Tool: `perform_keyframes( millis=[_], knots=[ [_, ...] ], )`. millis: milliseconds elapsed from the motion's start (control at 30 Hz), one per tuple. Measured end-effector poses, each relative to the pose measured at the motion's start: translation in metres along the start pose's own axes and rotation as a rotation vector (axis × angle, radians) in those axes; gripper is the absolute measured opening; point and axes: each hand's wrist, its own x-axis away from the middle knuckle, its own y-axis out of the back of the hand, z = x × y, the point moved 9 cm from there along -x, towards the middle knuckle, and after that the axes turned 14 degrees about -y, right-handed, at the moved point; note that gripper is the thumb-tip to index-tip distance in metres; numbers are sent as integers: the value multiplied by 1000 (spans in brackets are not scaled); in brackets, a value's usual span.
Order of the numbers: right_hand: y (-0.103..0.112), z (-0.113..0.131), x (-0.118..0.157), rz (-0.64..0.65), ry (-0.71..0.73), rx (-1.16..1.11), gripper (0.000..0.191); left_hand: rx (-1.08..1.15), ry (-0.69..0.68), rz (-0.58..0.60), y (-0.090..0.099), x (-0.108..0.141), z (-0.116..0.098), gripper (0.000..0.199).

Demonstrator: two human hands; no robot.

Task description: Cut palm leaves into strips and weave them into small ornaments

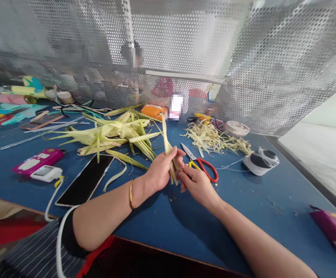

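Long pale green husk strips (166,136) stand up out of my left hand (165,166), whose fingers are wrapped round their lower part. A gold bangle circles that wrist. My right hand (196,183) touches the left fingertips at the strips' lower end, its fingers pinched together; what lies between them is too small to tell. Just beyond the hands, red-handled scissors (208,169) lie on the blue table (162,227), with a yellow-handled tool (195,165) partly hidden beside them. A heap of green husks (112,131) spreads to the left.
Curled scraps (206,137), a white tape roll (237,128) and a thread spool (260,161) sit at right. A black-screened phone (85,180) and magenta device (39,162) lie left. An orange packet (154,111) stands near the perforated screen (185,42); another magenta device (334,231) lies far right.
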Motion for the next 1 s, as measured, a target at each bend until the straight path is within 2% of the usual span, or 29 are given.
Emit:
perform_keyframes(
  millis=[133,200,233,333,367,400,467,567,733,833,1000],
  knots=[
    [2,15,8,44,91,295,30,-2,-61,-97,10,-6,-14,33],
    [22,22,3,0,114,466,26,-41,-87,-158,19,-9,-21,34],
    [44,23,-5,-103,83,543,23,-59,-91,-178,22,-10,-24,34],
    [134,12,-38,-548,-191,840,30,-84,-60,-199,26,-10,-22,38],
    [159,3,-52,-609,-297,937,33,-87,-43,-194,26,-9,-19,40],
    [178,-9,-68,-613,-399,1030,34,-88,-22,-182,25,-8,-16,41],
    [205,-27,-99,-614,-470,1076,34,-94,24,-146,21,-6,-9,43],
    [219,-51,-138,-575,-478,1131,33,-98,92,-120,20,-3,-1,44],
    [214,-72,-174,-526,-405,1194,29,-95,156,-127,23,-2,3,43],
    [220,-73,-178,-567,-370,1221,27,-86,188,-127,22,0,6,42],
    [249,-56,-163,-750,-329,1227,34,-72,225,-127,21,4,9,40]
  ],
)
